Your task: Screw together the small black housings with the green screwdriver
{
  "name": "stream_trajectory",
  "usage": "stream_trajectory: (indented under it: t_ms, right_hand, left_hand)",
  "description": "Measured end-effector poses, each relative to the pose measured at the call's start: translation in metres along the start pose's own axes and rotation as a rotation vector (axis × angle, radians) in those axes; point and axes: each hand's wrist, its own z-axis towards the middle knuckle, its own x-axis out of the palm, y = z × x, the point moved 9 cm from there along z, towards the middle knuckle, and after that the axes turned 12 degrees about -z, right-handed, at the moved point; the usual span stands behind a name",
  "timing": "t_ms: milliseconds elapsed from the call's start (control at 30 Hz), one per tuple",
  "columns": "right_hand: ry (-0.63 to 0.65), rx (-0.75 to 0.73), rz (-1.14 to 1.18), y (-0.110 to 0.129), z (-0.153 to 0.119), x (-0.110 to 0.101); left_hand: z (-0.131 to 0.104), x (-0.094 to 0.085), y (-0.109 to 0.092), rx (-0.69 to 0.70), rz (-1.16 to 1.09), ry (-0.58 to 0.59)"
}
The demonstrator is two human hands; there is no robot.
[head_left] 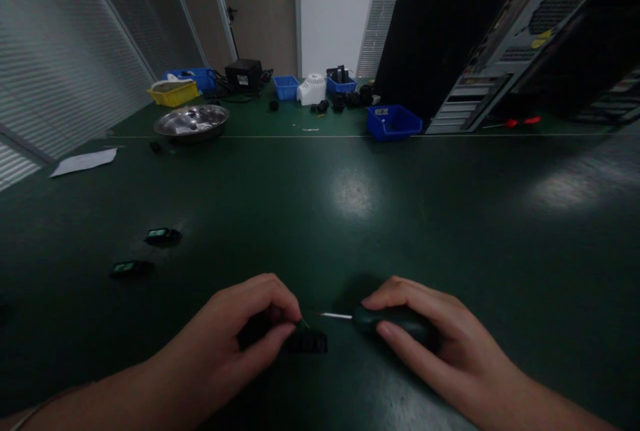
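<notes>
My right hand is wrapped round the dark green handle of a screwdriver, whose thin metal shaft points left. My left hand pinches a small green piece between thumb and index finger; its shape is mostly hidden. Just below and right of those fingertips lies a small black part on the dark green table. A short gap separates the screwdriver's tip from my left fingertips.
Two small black parts with green faces lie at the left. Farther back are a metal bowl, a white paper, a yellow bin, a blue bin and a computer case.
</notes>
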Motion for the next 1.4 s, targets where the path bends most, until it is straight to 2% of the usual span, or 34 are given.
stream_trajectory:
  t_ms: [433,533,767,1000,1400]
  right_hand:
    - [-0.016,-0.009,-0.012,0.003,0.000,-0.003]
    - [-0.032,-0.019,-0.029,0.004,0.001,-0.004]
    - [-0.034,-0.009,-0.018,0.002,0.001,-0.004]
    - [-0.010,0.000,-0.010,0.002,0.001,-0.002]
    - [0.010,0.015,-0.013,0.000,0.001,0.000]
  left_hand:
    - [-0.004,0.007,-0.003,-0.034,-0.039,0.021]
    - [-0.003,0.006,-0.005,-0.009,-0.053,0.014]
    - [-0.002,0.011,-0.018,0.100,-0.009,0.079]
    - [-0.004,0.016,-0.013,0.088,0.031,0.104]
    - [-0.012,0.016,-0.016,0.211,0.098,0.079]
